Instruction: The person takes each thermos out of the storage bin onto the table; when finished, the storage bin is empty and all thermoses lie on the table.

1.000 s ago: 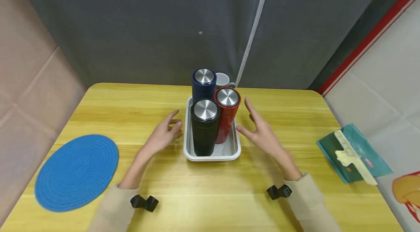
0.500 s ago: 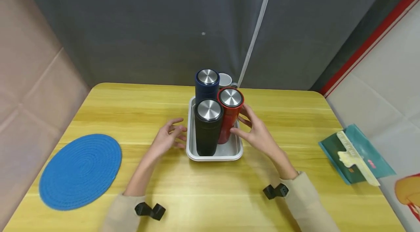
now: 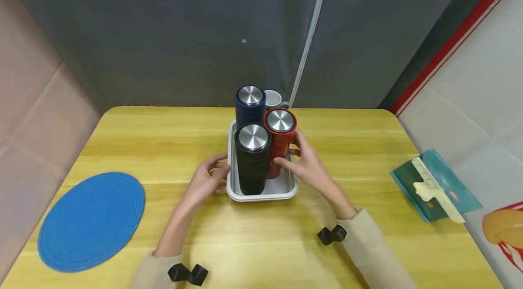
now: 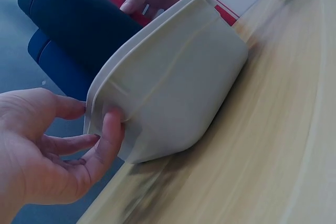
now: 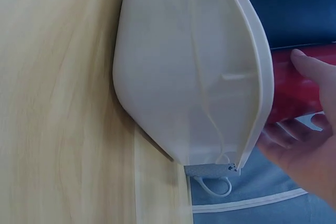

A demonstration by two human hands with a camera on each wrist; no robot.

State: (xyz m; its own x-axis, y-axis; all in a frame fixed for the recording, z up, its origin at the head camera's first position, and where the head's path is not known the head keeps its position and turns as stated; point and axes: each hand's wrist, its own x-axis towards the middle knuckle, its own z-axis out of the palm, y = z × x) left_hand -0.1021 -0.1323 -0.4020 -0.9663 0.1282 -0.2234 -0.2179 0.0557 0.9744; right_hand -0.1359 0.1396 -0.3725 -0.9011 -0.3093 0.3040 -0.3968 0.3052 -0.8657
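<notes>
A white tray [image 3: 261, 193] stands mid-table and holds a black flask [image 3: 252, 162], a red flask [image 3: 281, 141] and a blue flask [image 3: 249, 108], all with steel lids. A white mug [image 3: 273, 98] stands behind them. My left hand [image 3: 220, 168] pinches the tray's left rim; in the left wrist view its thumb [image 4: 111, 129] presses the tray [image 4: 178, 87] wall under the rim. My right hand [image 3: 288, 149] curls round the red flask; in the right wrist view its thumb [image 5: 314, 65] lies on the red flask [image 5: 294, 90] above the tray [image 5: 184, 72].
A round blue woven mat [image 3: 91, 218] lies at the front left of the yellow wooden table [image 3: 367, 144]. A teal packet with a pale clip [image 3: 434, 189] sits at the right edge. A grey curtain hangs close behind the table.
Both hands have closed in on the tray from its sides. The right hand went from spread beside the red flask to wrapped round it. The left hand reached the tray's left rim.
</notes>
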